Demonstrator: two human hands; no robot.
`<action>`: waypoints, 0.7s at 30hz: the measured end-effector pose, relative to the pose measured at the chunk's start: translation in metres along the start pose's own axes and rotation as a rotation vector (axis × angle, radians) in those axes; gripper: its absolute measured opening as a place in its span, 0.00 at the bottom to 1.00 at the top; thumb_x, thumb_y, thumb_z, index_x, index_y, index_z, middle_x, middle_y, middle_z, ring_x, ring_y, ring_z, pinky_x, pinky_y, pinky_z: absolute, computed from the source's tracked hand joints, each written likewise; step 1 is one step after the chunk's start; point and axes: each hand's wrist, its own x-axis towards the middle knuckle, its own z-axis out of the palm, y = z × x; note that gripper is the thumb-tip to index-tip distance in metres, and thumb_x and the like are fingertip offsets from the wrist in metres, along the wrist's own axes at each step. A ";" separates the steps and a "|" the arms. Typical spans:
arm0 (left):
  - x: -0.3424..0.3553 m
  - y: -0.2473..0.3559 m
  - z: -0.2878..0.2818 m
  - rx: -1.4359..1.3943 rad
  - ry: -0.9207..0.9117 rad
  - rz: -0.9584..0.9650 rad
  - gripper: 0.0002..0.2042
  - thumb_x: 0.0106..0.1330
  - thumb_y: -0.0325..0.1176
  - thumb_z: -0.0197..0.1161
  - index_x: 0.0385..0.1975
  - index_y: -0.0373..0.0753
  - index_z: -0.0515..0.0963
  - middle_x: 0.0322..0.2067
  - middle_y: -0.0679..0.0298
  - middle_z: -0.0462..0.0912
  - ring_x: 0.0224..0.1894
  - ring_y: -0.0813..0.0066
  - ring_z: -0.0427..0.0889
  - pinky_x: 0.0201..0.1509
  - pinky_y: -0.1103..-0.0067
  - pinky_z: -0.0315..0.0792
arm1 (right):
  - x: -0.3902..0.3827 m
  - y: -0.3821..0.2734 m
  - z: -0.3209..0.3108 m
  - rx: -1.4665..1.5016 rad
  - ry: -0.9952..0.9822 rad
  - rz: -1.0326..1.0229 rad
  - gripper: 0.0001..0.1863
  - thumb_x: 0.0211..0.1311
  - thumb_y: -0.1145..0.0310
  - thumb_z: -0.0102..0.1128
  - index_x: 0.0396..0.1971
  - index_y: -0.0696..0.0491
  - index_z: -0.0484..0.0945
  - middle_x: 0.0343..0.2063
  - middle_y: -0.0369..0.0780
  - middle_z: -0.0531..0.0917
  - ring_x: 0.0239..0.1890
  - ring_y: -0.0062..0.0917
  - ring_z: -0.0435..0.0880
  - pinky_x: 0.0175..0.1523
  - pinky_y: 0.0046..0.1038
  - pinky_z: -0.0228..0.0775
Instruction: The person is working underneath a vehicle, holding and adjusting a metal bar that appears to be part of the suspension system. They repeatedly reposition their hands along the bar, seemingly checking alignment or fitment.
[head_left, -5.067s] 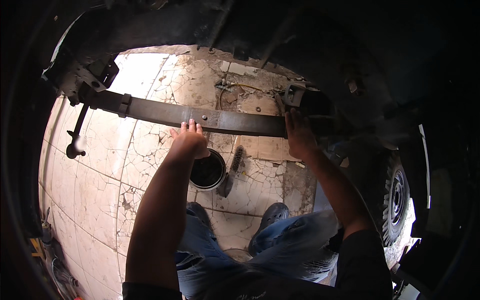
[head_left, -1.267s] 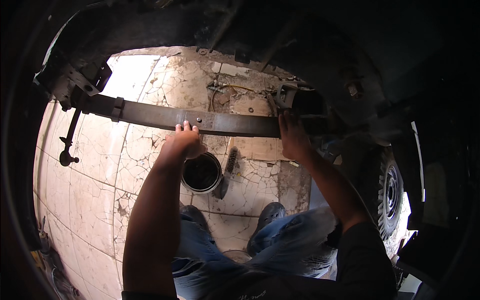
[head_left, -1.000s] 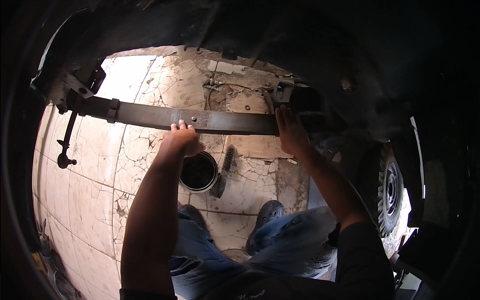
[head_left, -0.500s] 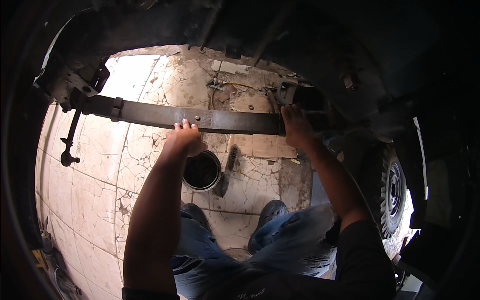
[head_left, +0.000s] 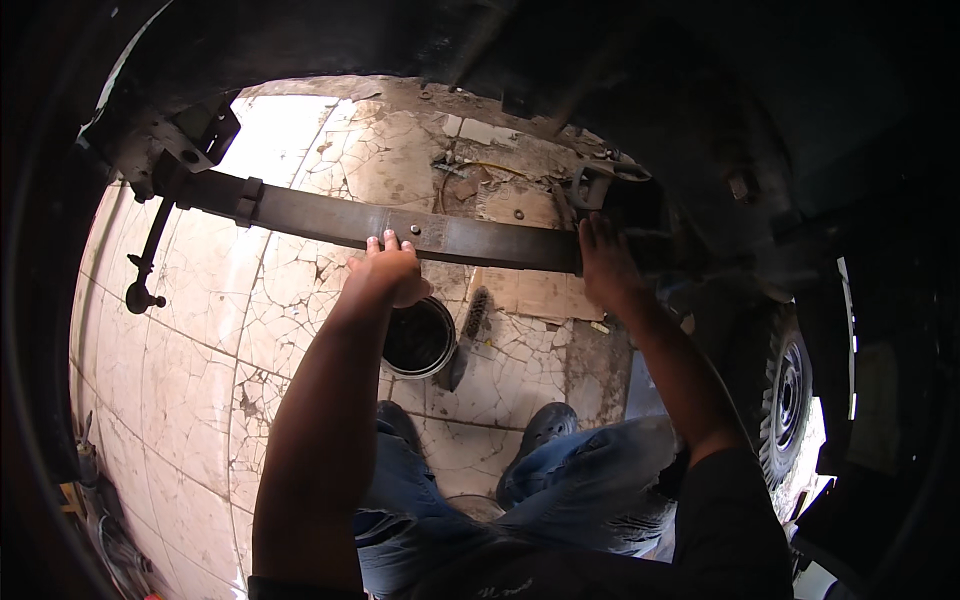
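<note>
A long dark leaf spring [head_left: 330, 217] stretches from left to right in front of me, beneath the dark vehicle underside. A small bright bolt head [head_left: 415, 230] sits near its middle. My left hand [head_left: 387, 272] is closed on the near edge just left of the bolt, fingertips on the metal and thumb lower down. Farther right, my right hand [head_left: 608, 262] wraps over the spring, its fingers reaching across to the far side. A metal clip [head_left: 248, 202] goes round the spring's left part. The right end disappears into shadow.
A dark round bucket [head_left: 419, 338] stands on the cracked tiled floor, with a brush [head_left: 470, 340] beside it. Cardboard [head_left: 530, 292] lies beyond. A rod with a ball joint [head_left: 145, 296] hangs at left. A tyred wheel [head_left: 787, 385] is at right.
The whole scene sits slightly farther right in the picture. Both hands stay on the same parts of the leaf spring.
</note>
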 end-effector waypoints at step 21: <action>-0.005 -0.004 -0.005 0.041 -0.022 -0.009 0.39 0.63 0.51 0.56 0.71 0.46 0.47 0.73 0.62 0.39 0.73 0.58 0.42 0.70 0.49 0.46 | -0.006 0.002 0.002 -0.001 0.099 -0.051 0.40 0.51 0.73 0.55 0.65 0.65 0.51 0.65 0.57 0.56 0.67 0.48 0.57 0.69 0.47 0.49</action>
